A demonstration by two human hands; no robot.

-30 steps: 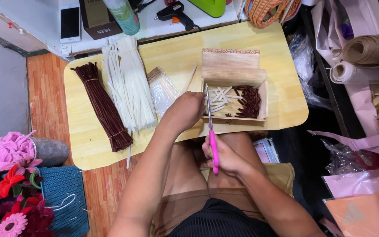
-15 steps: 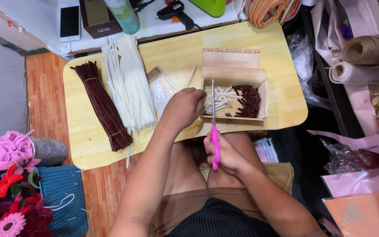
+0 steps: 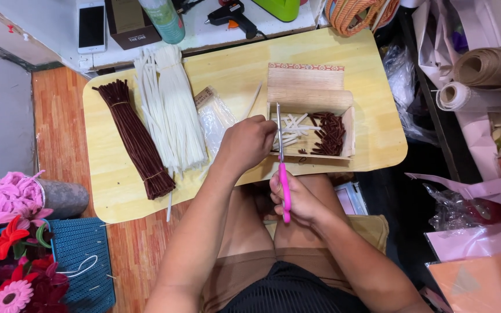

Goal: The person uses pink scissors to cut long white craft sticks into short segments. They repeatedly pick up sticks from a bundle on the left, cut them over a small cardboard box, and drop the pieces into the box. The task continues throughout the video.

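My right hand [image 3: 298, 197] grips pink-handled scissors [image 3: 283, 174] whose blades point up over a small open wooden box [image 3: 349, 124]. The box holds short cut pieces of white and dark brown pipe cleaner [image 3: 327, 132]. My left hand [image 3: 249, 142] is closed at the box's left edge, next to the blades; what it pinches is hidden. To the left on the low yellow table [image 3: 111, 185] lie a bundle of long white pipe cleaners [image 3: 169, 110] and a bundle of long dark brown pipe cleaners [image 3: 135, 138].
A clear plastic packet [image 3: 213, 116] lies between the white bundle and my left hand. Behind the table sit a phone [image 3: 91, 26], a brown box [image 3: 130, 22], a bottle [image 3: 163, 18] and a glue gun [image 3: 233, 14]. Paper rolls [image 3: 482, 81] stand right; handmade flowers [image 3: 7, 243] lie lower left.
The scissors and my right hand have shifted slightly up toward the box. My left hand stays at the box's left edge.
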